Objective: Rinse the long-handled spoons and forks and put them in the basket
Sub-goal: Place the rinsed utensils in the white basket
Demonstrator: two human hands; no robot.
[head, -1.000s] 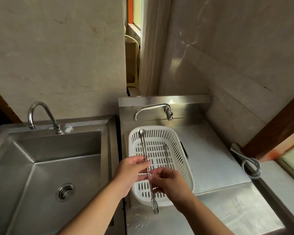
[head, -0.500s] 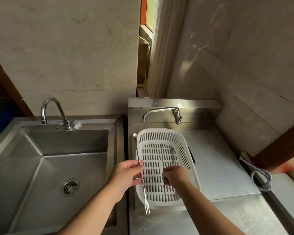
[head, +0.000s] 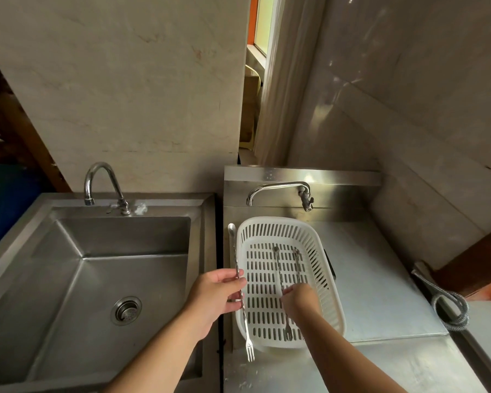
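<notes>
So the left hand (head: pixel 219 296) is pinching a long twisted-handle utensil (head: pixel 240 290) around its middle, spoon bowl pointing far and fork tines near, held just left of the white slotted basket (head: pixel 328 276) that sits on the steel counter (head: pixel 380 293). The right hand (head: pixel 299 300) is down inside the basket with its fingers on another utensil (head: pixel 279 275) lying lengthwise on the bottom, and a third one (head: pixel 297 265) lies just to the right of that. Left of all this there's a steel sink (head: pixel 54 279) with a curved tap (head: pixel 102 182) at its far edge, a second tap (head: pixel 278 191) on the backsplash beyond the basket, and a coiled metal hose (head: pixel 451 307) over on the right.
</notes>
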